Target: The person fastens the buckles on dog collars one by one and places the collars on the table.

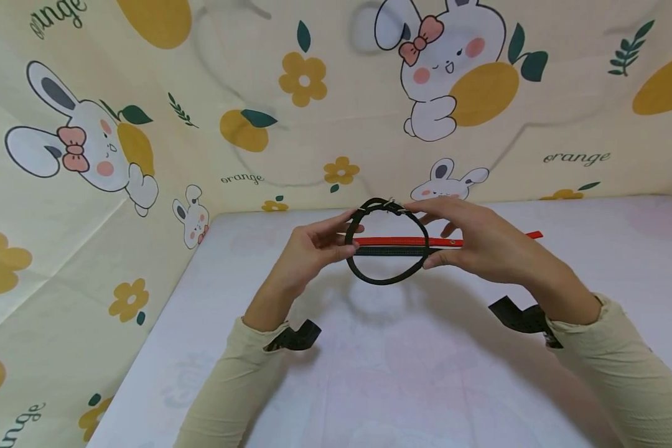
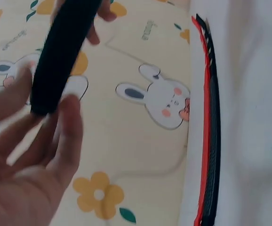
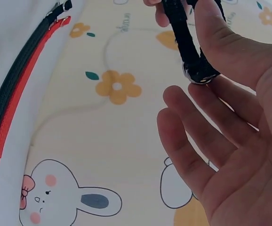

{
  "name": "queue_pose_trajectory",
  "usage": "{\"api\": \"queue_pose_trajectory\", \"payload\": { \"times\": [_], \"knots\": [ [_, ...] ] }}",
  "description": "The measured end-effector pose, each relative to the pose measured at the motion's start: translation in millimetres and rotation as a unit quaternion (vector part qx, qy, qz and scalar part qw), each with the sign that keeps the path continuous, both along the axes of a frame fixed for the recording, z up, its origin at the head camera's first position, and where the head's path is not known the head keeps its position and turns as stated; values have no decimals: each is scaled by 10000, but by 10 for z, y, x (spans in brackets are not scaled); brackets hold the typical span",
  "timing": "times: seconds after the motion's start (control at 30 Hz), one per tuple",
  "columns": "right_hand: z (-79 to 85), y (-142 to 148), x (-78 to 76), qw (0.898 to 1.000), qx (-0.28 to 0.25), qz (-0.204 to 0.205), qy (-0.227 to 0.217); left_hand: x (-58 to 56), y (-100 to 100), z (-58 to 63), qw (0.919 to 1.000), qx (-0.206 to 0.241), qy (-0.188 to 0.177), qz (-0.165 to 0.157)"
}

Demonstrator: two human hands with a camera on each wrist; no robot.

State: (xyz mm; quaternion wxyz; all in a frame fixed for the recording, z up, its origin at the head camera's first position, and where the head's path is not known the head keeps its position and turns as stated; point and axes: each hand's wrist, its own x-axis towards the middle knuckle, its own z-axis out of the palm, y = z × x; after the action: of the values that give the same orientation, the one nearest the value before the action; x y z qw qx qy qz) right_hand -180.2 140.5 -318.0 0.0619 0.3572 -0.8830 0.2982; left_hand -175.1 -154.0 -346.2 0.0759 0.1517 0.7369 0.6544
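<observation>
A black buckled collar (image 1: 385,282), closed into a ring, is held up above the white table by both hands. My left hand (image 1: 308,252) pinches its left side between thumb and fingers; in the left wrist view the band (image 2: 60,52) runs up out of that grip. On the other side, my right hand (image 1: 476,239) holds the ring with the thumb low and the index finger near the metal buckle (image 1: 392,204) at the top. In the right wrist view, the other fingers (image 3: 178,146) of that hand extend away from the collar.
Behind the ring, a red strap (image 1: 392,241) with metal eyelets and a black strap (image 1: 392,252) lie side by side on the white table (image 1: 392,386). A cloth (image 1: 291,143) printed with rabbits and oranges hangs at the back and left.
</observation>
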Motion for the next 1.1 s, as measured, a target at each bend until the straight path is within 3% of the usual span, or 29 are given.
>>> {"api": "queue_pose_trajectory", "payload": {
  "times": [0.13, 0.27, 0.53, 0.8, 0.97, 1.1],
  "knots": [
    [-4, 11, -4, 9999, -79, 85, 89, -15, -88, 13, 9941, -673, 456, -715],
    [-17, 0, -8, 9998, -132, 121, -5, -43, -133, -4, 9849, -1124, 945, -914],
    [-133, -106, -85, 9984, -8, 134, -558, -99, -230, -79, 9820, -1468, 1074, -505],
    [-411, -382, -184, 9943, 189, 261, -1012, -131, -480, -235, 9785, -1669, 1199, -191],
    [-623, -602, -232, 9908, 14, 422, -1282, -105, -673, -363, 9755, -1928, 1040, -218],
    [-732, -783, -271, 9877, 22, 495, -1482, -64, -818, -469, 9755, -2091, 683, -81]
  ]
}}
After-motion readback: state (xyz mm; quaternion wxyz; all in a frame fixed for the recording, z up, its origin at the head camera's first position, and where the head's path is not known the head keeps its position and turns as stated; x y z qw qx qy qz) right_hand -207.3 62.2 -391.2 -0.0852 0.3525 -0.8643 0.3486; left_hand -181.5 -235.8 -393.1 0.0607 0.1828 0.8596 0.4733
